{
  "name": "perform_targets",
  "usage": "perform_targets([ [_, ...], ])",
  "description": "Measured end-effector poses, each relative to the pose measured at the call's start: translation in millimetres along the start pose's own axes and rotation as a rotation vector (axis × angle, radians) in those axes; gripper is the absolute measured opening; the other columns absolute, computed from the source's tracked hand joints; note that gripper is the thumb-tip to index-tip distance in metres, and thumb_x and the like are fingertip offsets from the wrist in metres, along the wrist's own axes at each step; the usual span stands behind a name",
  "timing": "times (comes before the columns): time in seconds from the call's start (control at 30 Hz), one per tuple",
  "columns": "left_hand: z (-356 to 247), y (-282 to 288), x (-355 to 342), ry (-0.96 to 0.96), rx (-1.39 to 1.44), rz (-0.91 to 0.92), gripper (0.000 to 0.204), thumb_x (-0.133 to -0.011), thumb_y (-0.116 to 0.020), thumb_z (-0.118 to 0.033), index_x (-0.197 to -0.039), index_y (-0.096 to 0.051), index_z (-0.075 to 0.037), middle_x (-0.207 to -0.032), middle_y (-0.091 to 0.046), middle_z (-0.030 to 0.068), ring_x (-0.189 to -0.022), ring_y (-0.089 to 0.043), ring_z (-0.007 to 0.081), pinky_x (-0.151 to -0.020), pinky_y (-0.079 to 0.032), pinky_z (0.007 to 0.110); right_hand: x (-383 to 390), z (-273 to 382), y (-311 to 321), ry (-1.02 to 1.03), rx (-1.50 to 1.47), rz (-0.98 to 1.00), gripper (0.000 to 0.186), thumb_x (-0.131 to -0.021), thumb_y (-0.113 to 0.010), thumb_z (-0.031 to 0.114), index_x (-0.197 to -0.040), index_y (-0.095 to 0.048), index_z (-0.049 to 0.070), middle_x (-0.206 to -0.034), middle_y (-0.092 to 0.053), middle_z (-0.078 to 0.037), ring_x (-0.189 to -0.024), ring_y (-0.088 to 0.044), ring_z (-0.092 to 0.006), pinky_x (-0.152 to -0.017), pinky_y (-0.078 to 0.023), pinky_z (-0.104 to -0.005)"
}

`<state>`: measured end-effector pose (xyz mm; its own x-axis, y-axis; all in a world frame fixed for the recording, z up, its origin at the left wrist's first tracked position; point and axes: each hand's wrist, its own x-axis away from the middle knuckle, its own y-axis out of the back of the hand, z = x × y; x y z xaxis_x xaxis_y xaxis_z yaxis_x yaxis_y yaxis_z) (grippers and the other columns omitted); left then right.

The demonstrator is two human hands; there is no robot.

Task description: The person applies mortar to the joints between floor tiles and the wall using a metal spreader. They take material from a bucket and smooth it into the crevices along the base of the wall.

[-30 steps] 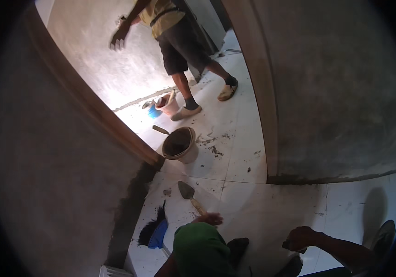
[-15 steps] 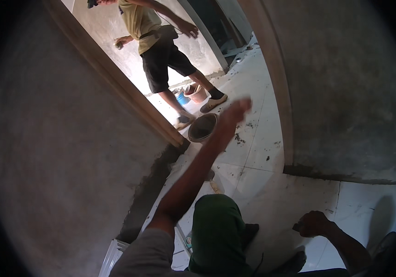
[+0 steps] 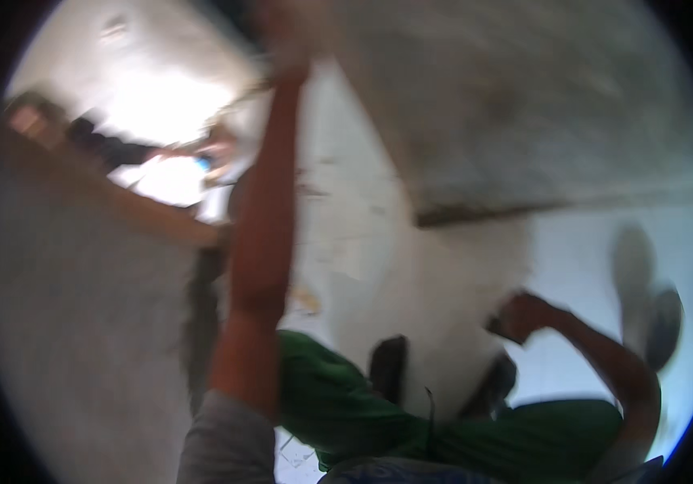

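Observation:
My left arm stretches far forward past the wall's edge, and my left hand (image 3: 282, 28) is at the top of the picture by the doorway. Motion smears its fingers, so its grip and any contact cannot be made out. Low at the right, my right hand (image 3: 525, 316) is closed around a small dark object (image 3: 494, 326), held above the tiles; blur hides its kind. A tool with a yellowish handle (image 3: 307, 301) lies on the floor beside my left forearm. Behind that forearm, a dark bucket (image 3: 238, 194) is mostly hidden.
A plastered wall (image 3: 88, 306) rises at my left, another wall (image 3: 540, 105) at the right. White floor tiles (image 3: 354, 250) with dark crumbs run between them. Another person (image 3: 108, 145) is beyond the doorway, near a pinkish bucket (image 3: 222, 152). My dark shoes (image 3: 389, 367) are below.
The view has swung, and everything is blurred. My left arm now points more straight ahead, its hand higher in the picture. The other person appears farther left. My right hand stays closed.

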<state>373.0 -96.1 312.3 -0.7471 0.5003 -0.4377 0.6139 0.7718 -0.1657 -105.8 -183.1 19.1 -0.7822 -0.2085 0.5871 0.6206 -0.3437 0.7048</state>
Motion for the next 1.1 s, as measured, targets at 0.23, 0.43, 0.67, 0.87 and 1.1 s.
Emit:
perform_targets([
  [0.23, 142.2, 58.4, 137.7, 0.204, -0.306, -0.062, 0.076, -0.101, -0.057, -0.065, -0.145, -0.054, -0.003, -0.133, -0.060, 0.0117, -0.123, -0.057, 0.0243, -0.105, -0.044, 0.041, 113.7, -61.4, 48.5, -0.333, -0.898, -0.583, 0.012, -0.086, -0.072, 0.016, -0.090, -0.072, 0.004, -0.083, -0.070, -0.004, -0.081, -0.063, -0.0152, -0.078, -0.054, -0.0362],
  [0.43, 190.5, 25.1, 322.1, 0.535, -0.419, 0.149, 0.071, -0.102, -0.057, -0.061, -0.144, -0.056, -0.003, -0.132, -0.061, 0.0121, -0.122, -0.058, 0.0242, -0.104, -0.045, 0.041, 326.7, -114.5, 29.3, -0.538, -0.831, -1.211, 0.020, -0.087, -0.074, 0.017, -0.099, -0.072, 0.001, -0.094, -0.067, -0.003, -0.090, -0.064, -0.0158, -0.082, -0.053, -0.0334],
  [0.67, 199.8, 18.1, 452.6, 0.861, -0.503, 0.389, 0.066, -0.103, -0.056, -0.056, -0.143, -0.057, -0.003, -0.131, -0.062, 0.0126, -0.121, -0.059, 0.0241, -0.103, -0.046, 0.040, 443.7, -181.9, -89.5, -0.987, 0.021, -0.559, 0.023, -0.097, -0.056, 0.014, -0.090, -0.076, 0.004, -0.081, -0.073, -0.019, -0.073, -0.072, -0.0338, -0.068, -0.059, -0.0467],
  [0.87, 184.7, 41.1, 491.1, 1.000, -0.625, 0.444, 0.062, -0.104, -0.056, -0.052, -0.141, -0.058, -0.003, -0.130, -0.062, 0.0130, -0.121, -0.060, 0.0241, -0.102, -0.047, 0.040, 394.6, -251.0, -141.9, -1.210, 0.076, -0.210, 0.033, -0.097, -0.059, 0.029, -0.098, -0.079, 0.003, -0.098, -0.077, -0.023, -0.089, -0.076, -0.0378, -0.081, -0.062, -0.0487],
  [1.1, 169.4, 49.6, 524.2, 1.096, -0.677, 0.478, 0.058, -0.104, -0.056, -0.047, -0.140, -0.060, -0.002, -0.128, -0.063, 0.0134, -0.120, -0.061, 0.0240, -0.101, -0.048, 0.039, 365.1, -259.7, -167.2, -1.360, 0.120, -0.363, 0.023, -0.090, -0.063, 0.024, -0.089, -0.078, 0.007, -0.088, -0.077, -0.019, -0.084, -0.076, -0.0388, -0.078, -0.062, -0.0517],
])
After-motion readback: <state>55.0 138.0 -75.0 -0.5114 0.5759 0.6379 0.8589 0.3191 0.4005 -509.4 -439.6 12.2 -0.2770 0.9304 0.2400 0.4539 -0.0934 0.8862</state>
